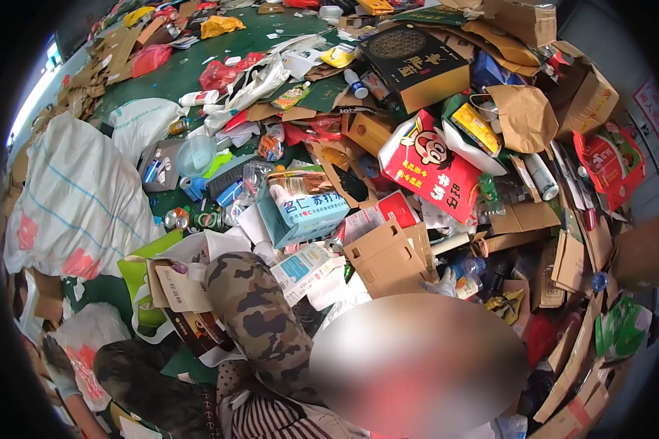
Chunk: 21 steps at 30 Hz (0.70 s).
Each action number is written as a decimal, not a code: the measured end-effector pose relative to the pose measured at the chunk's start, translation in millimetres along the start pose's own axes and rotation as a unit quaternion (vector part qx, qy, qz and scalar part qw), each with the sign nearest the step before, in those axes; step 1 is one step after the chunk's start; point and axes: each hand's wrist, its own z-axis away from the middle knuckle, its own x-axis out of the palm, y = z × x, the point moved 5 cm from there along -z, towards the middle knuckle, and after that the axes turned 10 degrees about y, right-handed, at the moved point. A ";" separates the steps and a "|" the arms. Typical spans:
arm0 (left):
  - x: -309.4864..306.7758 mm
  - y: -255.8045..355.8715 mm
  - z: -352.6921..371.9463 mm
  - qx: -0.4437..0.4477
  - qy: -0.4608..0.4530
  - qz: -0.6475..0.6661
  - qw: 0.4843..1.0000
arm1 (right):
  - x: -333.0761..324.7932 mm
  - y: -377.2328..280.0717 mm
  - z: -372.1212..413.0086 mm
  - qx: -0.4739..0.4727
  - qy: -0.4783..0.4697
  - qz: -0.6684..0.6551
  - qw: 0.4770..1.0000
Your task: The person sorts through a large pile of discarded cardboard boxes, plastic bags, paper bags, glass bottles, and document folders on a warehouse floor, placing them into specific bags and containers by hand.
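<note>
At the lower left edge, my left hand [60, 364] wears a grey glove beside a translucent plastic bag [91, 333] with red print; its finger pose is unclear. My right hand [442, 283], in a pale glove, is among the waste right of a flat brown cardboard piece [383, 257]. A blurred patch lies just below it, and whether it grips anything cannot be made out. Near it are clear plastic bottles [470, 265]. A blue and white carton [307, 212] sits further left, above camouflage-clad legs [252, 307].
Mixed waste covers the green floor [267, 23]. A large white sack [80, 190] bulges at left. A black and gold box [415, 62], a red printed bag [428, 164] and a brown paper bag [523, 117] lie ahead. Cardboard [641, 252] leans at right.
</note>
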 end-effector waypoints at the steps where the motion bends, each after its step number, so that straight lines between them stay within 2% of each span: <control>1: 13.6 11.4 10.1 -0.062 0.036 0.295 0.953 | 8.2 2.0 -15.9 -0.004 0.006 0.009 1.000; 4: 76.7 27.1 48.8 -0.075 0.008 0.252 0.965 | 32.0 10.4 -41.3 0.047 -0.013 -0.037 0.998; 5: 83.9 17.1 36.0 -0.069 -0.057 0.216 0.972 | 63.9 19.9 -48.5 0.076 -0.079 -0.179 0.978; 6: 93.2 6.0 22.3 -0.064 -0.122 0.178 0.974 | 95.3 29.0 -54.9 0.121 -0.143 -0.309 0.932; 7: 117.2 7.5 42.4 -0.053 -0.159 0.141 0.976 | 112.8 19.0 -43.9 0.183 -0.266 -0.447 0.834; 10: 201.2 16.1 132.6 -0.052 -0.286 0.055 0.955 | 55.4 -48.1 25.5 -0.040 -0.299 -0.376 0.876; 11: 228.2 16.7 161.3 -0.076 -0.384 0.105 0.914 | 49.5 -56.3 42.2 -0.048 -0.290 -0.472 0.831; 12: 251.6 16.6 190.2 -0.099 -0.476 0.155 0.860 | 59.1 -51.3 55.3 -0.052 -0.279 -0.460 0.842; 14: 286.7 8.1 239.7 -0.153 -0.437 0.151 0.873 | 76.0 -33.7 76.9 -0.060 -0.259 -0.429 0.863; 16: 318.8 12.9 296.0 -0.197 -0.452 0.115 0.862 | 33.9 -35.0 90.2 -0.108 -0.199 -0.401 0.888; 17: 333.1 14.8 323.7 -0.205 -0.507 0.120 0.828 | -27.8 -63.3 110.4 -0.179 -0.124 -0.399 0.891; 19: 352.7 0.9 367.7 -0.254 -0.593 0.127 0.754 | -106.0 -88.6 133.4 -0.169 -0.094 -0.507 0.840; 20: 361.8 -9.8 387.5 -0.295 -0.624 0.131 0.712 | -119.7 -84.6 133.6 -0.087 -0.137 -0.606 0.779; 21: 366.9 -14.5 409.7 -0.298 -0.638 0.099 0.703 | -130.7 -89.1 141.9 -0.060 -0.180 -0.657 0.730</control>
